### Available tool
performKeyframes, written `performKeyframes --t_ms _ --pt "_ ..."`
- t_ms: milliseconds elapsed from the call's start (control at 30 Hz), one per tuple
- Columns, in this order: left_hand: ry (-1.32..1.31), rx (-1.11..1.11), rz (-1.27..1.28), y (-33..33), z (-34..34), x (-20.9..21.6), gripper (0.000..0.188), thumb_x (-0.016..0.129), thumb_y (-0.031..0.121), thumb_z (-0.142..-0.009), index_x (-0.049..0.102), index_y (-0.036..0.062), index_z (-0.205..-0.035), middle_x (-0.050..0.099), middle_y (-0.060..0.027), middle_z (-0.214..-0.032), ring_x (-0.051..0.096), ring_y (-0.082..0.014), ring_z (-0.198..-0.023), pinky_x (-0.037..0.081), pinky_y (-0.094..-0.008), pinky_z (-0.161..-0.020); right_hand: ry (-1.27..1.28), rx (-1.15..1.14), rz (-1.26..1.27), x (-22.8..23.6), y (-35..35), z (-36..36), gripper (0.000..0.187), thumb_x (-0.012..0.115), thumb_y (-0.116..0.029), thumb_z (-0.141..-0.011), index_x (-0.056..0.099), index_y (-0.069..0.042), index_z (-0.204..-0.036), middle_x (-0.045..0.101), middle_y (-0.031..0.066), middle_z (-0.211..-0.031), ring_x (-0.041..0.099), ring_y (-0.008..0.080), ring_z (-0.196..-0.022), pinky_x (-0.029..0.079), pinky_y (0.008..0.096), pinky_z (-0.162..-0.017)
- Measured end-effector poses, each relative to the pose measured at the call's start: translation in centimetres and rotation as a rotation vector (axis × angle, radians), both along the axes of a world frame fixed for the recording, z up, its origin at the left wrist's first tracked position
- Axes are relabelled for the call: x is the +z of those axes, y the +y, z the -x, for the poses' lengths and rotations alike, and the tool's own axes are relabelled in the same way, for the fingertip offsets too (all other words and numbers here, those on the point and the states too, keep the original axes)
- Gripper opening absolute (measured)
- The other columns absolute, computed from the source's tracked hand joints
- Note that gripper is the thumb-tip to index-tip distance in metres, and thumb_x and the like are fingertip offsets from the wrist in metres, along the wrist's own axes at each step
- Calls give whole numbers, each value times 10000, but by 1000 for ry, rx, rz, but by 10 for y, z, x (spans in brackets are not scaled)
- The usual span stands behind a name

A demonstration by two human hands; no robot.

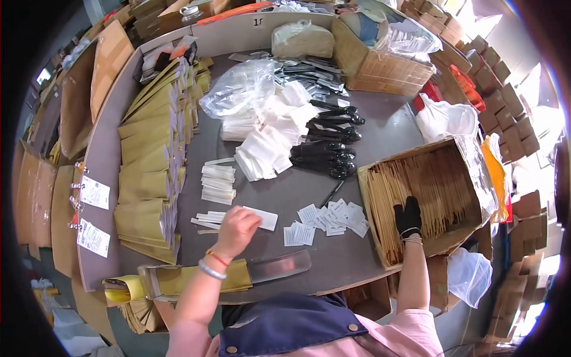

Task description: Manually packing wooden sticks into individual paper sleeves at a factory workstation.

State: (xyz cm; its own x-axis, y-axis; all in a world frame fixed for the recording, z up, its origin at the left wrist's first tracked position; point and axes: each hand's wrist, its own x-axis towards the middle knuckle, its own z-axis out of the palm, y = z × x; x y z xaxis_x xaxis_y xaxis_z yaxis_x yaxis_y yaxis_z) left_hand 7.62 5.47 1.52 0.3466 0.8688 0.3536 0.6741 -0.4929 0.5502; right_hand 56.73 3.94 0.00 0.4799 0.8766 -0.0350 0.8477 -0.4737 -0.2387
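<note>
My left hand (pixel 238 229) is bare, with a red cord and a pale bangle at the wrist. Its fingers are drawn together above some narrow white paper strips (pixel 208 218) and a wider white slip (pixel 266 220). Whether they pinch anything is hidden. My right hand (pixel 408 219), in a black glove, reaches into a cardboard box (pixel 380 256) tightly filled with brown envelopes (pixel 440 184). The glove rests on the envelope edges, thumb apart from the fingers, and nothing shows in its grasp. Small printed cards (pixel 336 217) lie spread between my hands.
Yellow-brown envelopes (pixel 143 184) overlap along the left side. White sleeves (pixel 270 146), a clear plastic bag (pixel 241 86) and black-handled items (pixel 327 152) cover the middle. A clear plastic piece (pixel 279 266) lies at the front edge. Another carton (pixel 386 71) stands at the back right.
</note>
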Motion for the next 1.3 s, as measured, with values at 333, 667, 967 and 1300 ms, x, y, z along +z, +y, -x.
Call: performKeyframes --t_ms 333,667,967,1300 --pt "275 1 204 14 3 -6 308 806 165 -682 645 107 -938 593 -39 -996 547 -249 -1031 409 -419 -918 -119 -36 60 10 -31 -39 333 609 -290 -842 668 -36 -1049 653 210 -1026 606 394 -996 483 460 -870" --pt "42 -38 524 -89 -25 9 316 830 232 -672 666 80 -895 637 -69 -835 603 -269 -824 479 -404 -768 -101 -201 -296 10 -34 -29 342 525 -126 -908 553 30 -1211 611 236 -1152 571 389 -1099 438 411 -969" --pt "-45 -58 184 -64 -62 0 443 792 239 -683 673 97 -1086 584 -106 -1100 539 -319 -1030 443 -442 -889 50 552 -317 36 66 132 154 574 -228 -863 603 -130 -978 616 139 -871 619 364 -798 490 473 -660" --pt "176 -30 259 -29 -83 -13 419 819 247 -664 637 110 -1017 577 -59 -1090 518 -288 -1063 417 -438 -880 -154 615 -190 -14 125 153 199 719 -271 -735 698 -114 -855 646 133 -943 638 335 -913 530 457 -742"
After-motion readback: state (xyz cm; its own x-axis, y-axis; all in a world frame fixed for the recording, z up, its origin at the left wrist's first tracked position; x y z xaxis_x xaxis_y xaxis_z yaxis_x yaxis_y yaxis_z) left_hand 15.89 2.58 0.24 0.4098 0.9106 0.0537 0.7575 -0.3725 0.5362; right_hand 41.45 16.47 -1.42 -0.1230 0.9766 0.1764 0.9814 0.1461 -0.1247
